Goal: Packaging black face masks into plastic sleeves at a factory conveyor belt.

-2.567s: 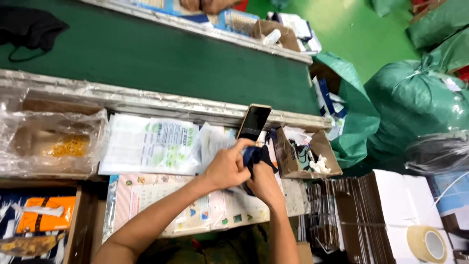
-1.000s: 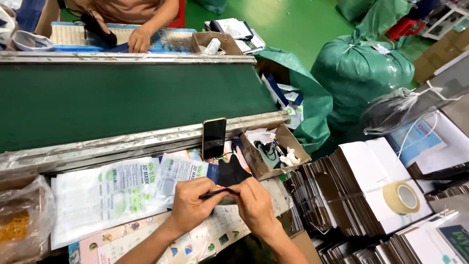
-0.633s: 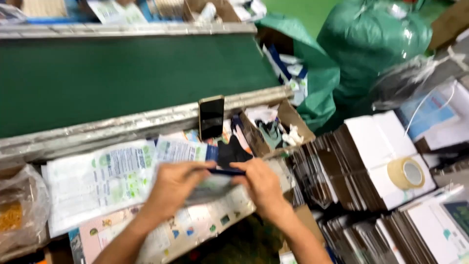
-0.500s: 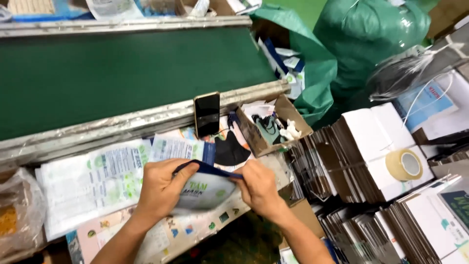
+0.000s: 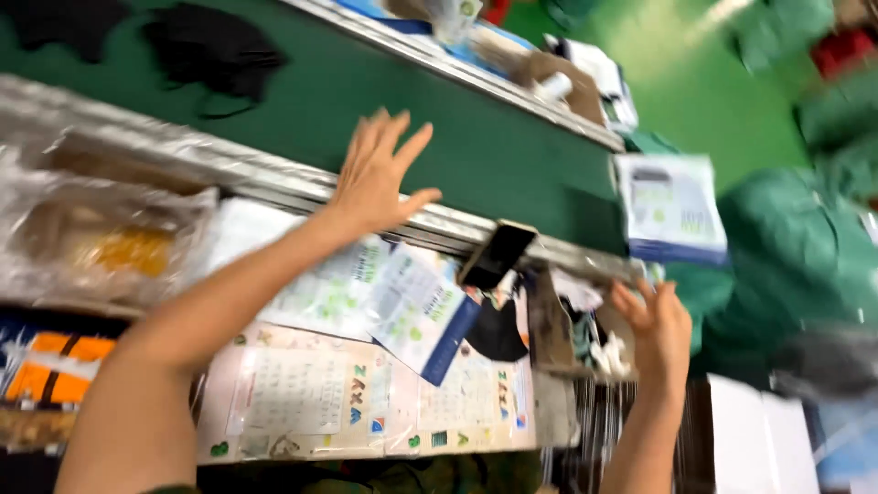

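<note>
My left hand (image 5: pixel 380 174) is open with fingers spread, raised over the metal rail at the near edge of the green conveyor belt (image 5: pixel 476 146). My right hand (image 5: pixel 654 329) is open too, palm up, beside a small cardboard box (image 5: pixel 553 334) of dark and white items. A blurred white and blue packet (image 5: pixel 672 206) is just above the right hand at the belt's right end, touching neither hand. Several printed packets (image 5: pixel 402 293) lie on the table between my arms.
A phone (image 5: pixel 497 254) leans against the rail. Black masks (image 5: pixel 215 55) lie on the belt at the far left. A clear plastic bag (image 5: pixel 101 238) with yellow contents sits at the left. Green sacks (image 5: pixel 796 256) stand at the right.
Both hands held a dark item and packet together over the table before. Now they are apart and open, and a packet is at the belt's right end. The view swung left.
</note>
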